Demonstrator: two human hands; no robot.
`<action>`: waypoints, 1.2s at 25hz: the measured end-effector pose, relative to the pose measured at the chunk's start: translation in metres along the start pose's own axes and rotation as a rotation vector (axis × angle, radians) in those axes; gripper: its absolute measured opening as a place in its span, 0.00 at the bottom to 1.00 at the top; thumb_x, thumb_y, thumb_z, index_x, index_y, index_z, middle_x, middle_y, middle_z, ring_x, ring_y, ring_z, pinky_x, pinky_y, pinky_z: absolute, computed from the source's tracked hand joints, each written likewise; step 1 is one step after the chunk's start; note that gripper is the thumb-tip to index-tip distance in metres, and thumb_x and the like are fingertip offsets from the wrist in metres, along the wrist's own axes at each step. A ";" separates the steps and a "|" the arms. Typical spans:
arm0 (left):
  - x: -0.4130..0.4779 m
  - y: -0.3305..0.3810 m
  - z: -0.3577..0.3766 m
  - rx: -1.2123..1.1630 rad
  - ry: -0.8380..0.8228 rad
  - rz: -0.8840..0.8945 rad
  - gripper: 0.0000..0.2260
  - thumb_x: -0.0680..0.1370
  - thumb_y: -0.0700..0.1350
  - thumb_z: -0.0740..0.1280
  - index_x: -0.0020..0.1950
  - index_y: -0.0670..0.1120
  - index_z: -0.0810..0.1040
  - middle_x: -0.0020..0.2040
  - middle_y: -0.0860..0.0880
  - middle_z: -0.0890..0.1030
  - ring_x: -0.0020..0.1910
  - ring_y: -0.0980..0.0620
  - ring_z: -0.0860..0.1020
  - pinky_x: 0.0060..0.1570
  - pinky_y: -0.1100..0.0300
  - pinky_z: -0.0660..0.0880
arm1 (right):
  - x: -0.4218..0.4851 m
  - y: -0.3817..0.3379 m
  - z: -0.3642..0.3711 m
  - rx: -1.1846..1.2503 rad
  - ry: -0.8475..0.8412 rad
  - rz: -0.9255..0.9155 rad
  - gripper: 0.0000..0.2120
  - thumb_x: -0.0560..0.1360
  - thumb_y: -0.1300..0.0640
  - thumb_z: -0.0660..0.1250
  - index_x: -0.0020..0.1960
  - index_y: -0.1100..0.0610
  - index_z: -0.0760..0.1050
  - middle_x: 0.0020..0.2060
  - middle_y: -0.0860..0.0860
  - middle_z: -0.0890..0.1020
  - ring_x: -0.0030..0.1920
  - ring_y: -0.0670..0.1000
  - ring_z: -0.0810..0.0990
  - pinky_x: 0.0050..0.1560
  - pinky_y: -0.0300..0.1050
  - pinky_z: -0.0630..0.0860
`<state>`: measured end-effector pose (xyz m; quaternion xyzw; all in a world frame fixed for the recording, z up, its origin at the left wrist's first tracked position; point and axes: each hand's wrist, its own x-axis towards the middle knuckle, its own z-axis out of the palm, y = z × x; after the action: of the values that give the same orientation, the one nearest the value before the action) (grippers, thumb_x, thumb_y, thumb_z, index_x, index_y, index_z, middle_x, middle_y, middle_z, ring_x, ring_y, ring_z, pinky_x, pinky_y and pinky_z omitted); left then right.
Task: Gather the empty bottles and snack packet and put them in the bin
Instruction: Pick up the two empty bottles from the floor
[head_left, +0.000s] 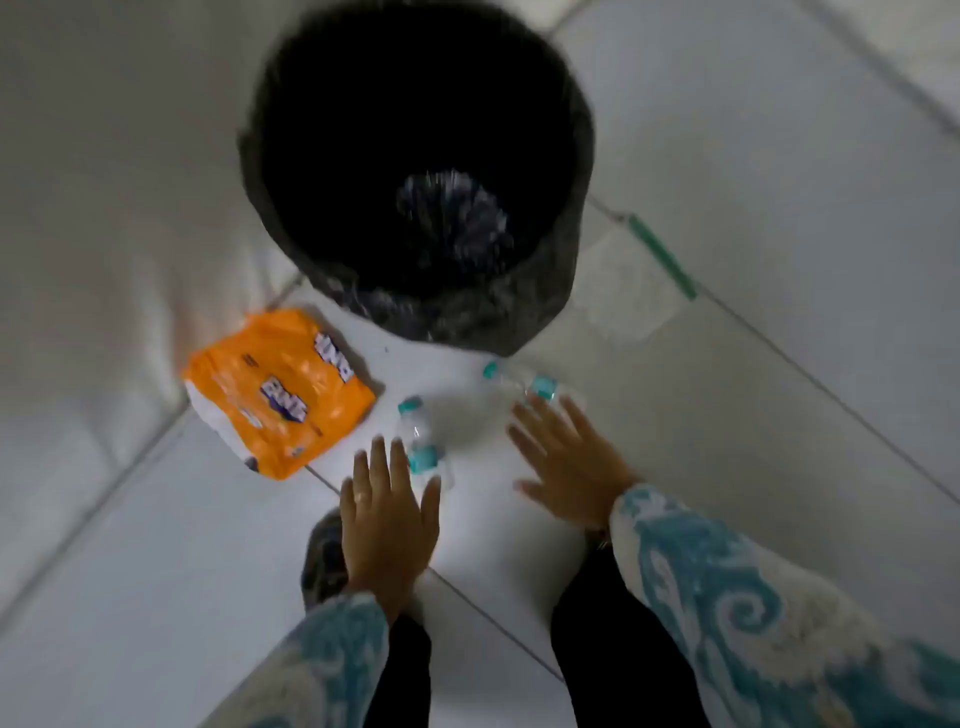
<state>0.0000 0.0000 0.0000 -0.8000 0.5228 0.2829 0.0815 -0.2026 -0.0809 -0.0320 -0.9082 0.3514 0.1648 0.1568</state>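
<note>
Your left hand (387, 525) is spread flat, fingers apart, holding nothing; your right hand (563, 462) is equally open and empty. Both hover over the pale tiled floor (779, 171).

Just past your left fingertips lies a small clear plastic bottle with a teal cap and teal label band (423, 447), its cap pointing away from you. At the tips of your right fingers lies a second clear plastic bottle with the same teal cap and band (519, 382); whether you touch it cannot be told. No writing on either label can be read, and the clear bodies nearly vanish against the floor.

Well to the left of your left hand lies the flat orange snack packet with white edges (278, 389). It carries purple-and-white brand lettering in two places, too blurred to read.

Beyond both hands stands the round black bin lined with a dark plastic bag (566, 249), just beyond the second bottle. Its inside is dark, with only a faint crinkled sheen at the bottom.

Your teal-and-cream patterned sleeves (727, 597) are cut off by the lower edge.
</note>
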 end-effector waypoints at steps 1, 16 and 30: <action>0.018 0.000 0.027 0.010 -0.012 -0.027 0.29 0.78 0.58 0.52 0.72 0.40 0.62 0.73 0.37 0.65 0.70 0.34 0.64 0.66 0.38 0.64 | 0.019 0.011 0.024 -0.042 0.023 0.011 0.29 0.71 0.41 0.59 0.65 0.58 0.72 0.67 0.60 0.73 0.68 0.61 0.70 0.68 0.64 0.64; 0.065 0.062 0.088 -0.263 -0.088 -0.120 0.30 0.78 0.37 0.60 0.76 0.47 0.49 0.78 0.44 0.45 0.75 0.36 0.53 0.72 0.43 0.56 | 0.039 0.051 0.084 0.309 0.104 0.351 0.41 0.64 0.68 0.70 0.72 0.58 0.57 0.71 0.63 0.66 0.57 0.65 0.75 0.49 0.59 0.79; 0.188 0.290 0.036 -0.689 -0.081 -0.003 0.30 0.78 0.38 0.62 0.76 0.45 0.50 0.77 0.43 0.49 0.74 0.44 0.56 0.70 0.54 0.60 | 0.067 0.247 0.002 0.966 0.279 0.792 0.35 0.74 0.59 0.66 0.74 0.59 0.51 0.74 0.58 0.61 0.72 0.57 0.62 0.72 0.50 0.61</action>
<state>-0.2143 -0.2612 -0.0833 -0.7693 0.3919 0.4743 -0.1721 -0.3271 -0.2934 -0.1030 -0.5495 0.7120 -0.0865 0.4285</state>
